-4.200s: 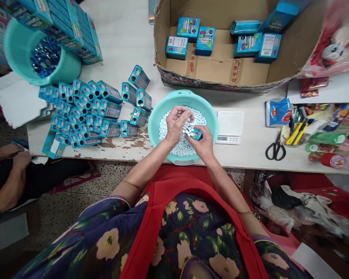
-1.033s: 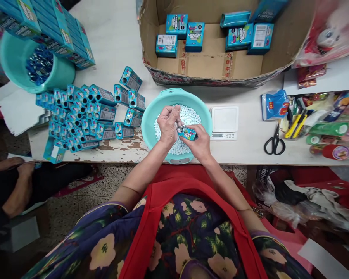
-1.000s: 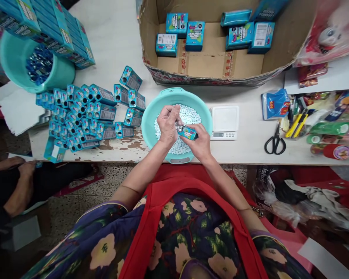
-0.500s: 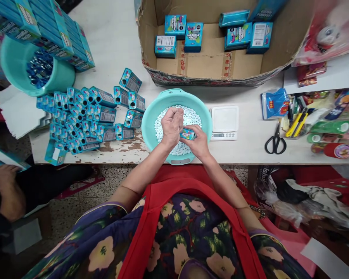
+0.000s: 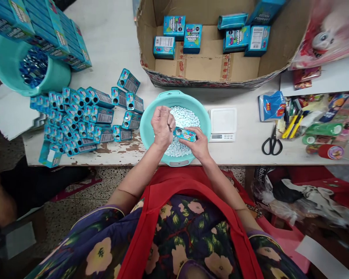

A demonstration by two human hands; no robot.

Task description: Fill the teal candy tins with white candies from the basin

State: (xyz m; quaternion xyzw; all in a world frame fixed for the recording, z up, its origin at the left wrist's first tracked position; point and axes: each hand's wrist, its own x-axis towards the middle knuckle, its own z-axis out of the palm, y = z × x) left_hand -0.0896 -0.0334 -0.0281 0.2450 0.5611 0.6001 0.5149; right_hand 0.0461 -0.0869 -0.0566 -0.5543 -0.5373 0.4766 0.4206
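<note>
- Compared with half a second earlier, the left hand (image 5: 163, 126) had drawn a little away from the small teal candy box (image 5: 185, 134), so the round hole in the end of the box showed again, turned toward that hand.
- The left hand was curled into a loose fist, knuckles up, above the left part of the round teal plastic basin (image 5: 174, 94). Whether it enclosed anything I cannot tell, because the fingers hid the palm.
- The right hand (image 5: 198, 144) gripped the small teal candy box by its other end between thumb and fingers, and held it nearly level above the basin, near its front rim.
- I judge the box was kept over the basin so that any of the small white oval candies (image 5: 186, 116) that slipped would fall back among the others.
- Left of the basin lay a heap of similar small teal boxes (image 5: 84, 120), near enough for the left hand.
- Just right of the basin stood a small white digital scale (image 5: 222, 122).
- Behind the basin, a big brown cardboard carton (image 5: 209, 77) held larger teal packs (image 5: 192, 38).
- Well to the right of the basin lay black-handled scissors (image 5: 272, 143).
</note>
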